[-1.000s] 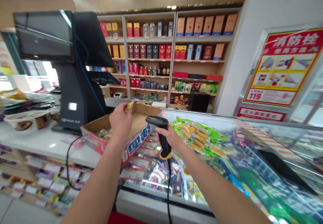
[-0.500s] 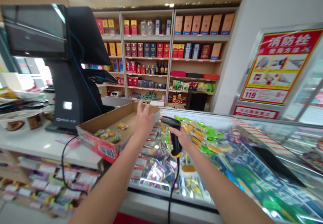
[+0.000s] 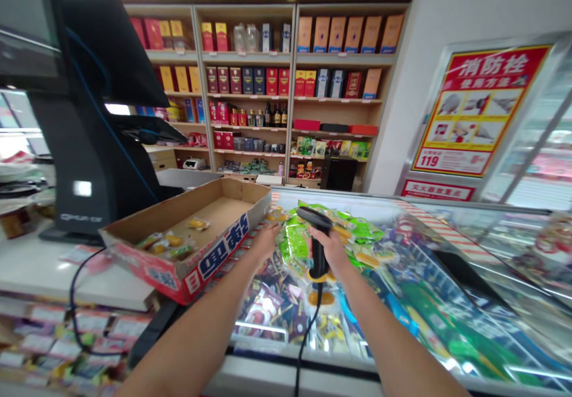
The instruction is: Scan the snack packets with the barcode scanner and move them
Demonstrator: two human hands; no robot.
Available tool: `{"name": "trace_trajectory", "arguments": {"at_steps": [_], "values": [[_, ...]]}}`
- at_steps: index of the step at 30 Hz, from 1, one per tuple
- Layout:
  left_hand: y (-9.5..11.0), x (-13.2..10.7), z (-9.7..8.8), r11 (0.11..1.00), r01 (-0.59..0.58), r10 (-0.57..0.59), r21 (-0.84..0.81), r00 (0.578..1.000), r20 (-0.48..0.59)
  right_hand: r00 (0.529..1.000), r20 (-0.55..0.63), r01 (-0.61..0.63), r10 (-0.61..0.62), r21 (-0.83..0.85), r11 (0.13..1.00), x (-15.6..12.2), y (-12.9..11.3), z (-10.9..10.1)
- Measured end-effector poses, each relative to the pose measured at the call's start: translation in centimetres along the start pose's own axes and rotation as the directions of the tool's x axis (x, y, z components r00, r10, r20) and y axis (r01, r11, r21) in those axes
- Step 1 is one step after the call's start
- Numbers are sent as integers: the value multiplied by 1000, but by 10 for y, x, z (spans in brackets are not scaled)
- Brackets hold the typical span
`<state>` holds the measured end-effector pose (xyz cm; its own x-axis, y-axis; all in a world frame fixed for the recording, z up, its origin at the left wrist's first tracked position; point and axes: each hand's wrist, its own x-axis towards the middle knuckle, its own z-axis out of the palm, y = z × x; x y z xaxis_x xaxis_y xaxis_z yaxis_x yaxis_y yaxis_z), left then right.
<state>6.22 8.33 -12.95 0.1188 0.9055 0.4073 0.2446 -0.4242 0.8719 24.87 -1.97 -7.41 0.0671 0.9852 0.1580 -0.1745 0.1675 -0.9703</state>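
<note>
In the head view, my right hand [image 3: 329,248] grips the handle of a black barcode scanner [image 3: 318,242], its cord hanging down toward me. My left hand [image 3: 267,239] has its fingers closed at the left edge of a shiny green snack bag [image 3: 294,243], which lies on the glass counter beside the scanner. A small wrapped yellow snack [image 3: 277,214] lies just beyond those fingers. More green bags and wrapped yellow snacks [image 3: 367,259] are heaped behind and right of the scanner. The scanner hides part of the heap.
At left an open cardboard box [image 3: 223,251] holds several wrapped snacks. Behind it stands a black point-of-sale terminal [image 3: 84,146]. The glass counter [image 3: 263,340] shows packets beneath it. A dark flat panel [image 3: 469,281] lies at right. Shelves of boxed bottles [image 3: 250,81] line the back.
My left hand has come down from above the cardboard box to the glass counter and closed. A green bag now lies left of the scanner. The view has shifted right.
</note>
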Motion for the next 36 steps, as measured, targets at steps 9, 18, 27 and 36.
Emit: {"name": "trace_trajectory", "arguments": {"at_steps": [9, 18, 27, 36], "values": [[12, 3, -14, 997, 46, -57, -64, 983, -173, 999, 50, 16, -13, -63, 998, -8, -5, 7], [49, -13, -16, 654, 425, -335, -626, 904, 264, 993, 120, 24, -10, -120, 993, -7, 2, 6], [53, -17, -10, 729, 365, -246, -579, 929, 277, 977, 212, 28, 8, -167, 986, -13, -4, 11], [48, -13, -12, 746, 356, -257, -562, 934, 250, 973, 232, 34, 13, -198, 980, -17, -7, 14]]}}
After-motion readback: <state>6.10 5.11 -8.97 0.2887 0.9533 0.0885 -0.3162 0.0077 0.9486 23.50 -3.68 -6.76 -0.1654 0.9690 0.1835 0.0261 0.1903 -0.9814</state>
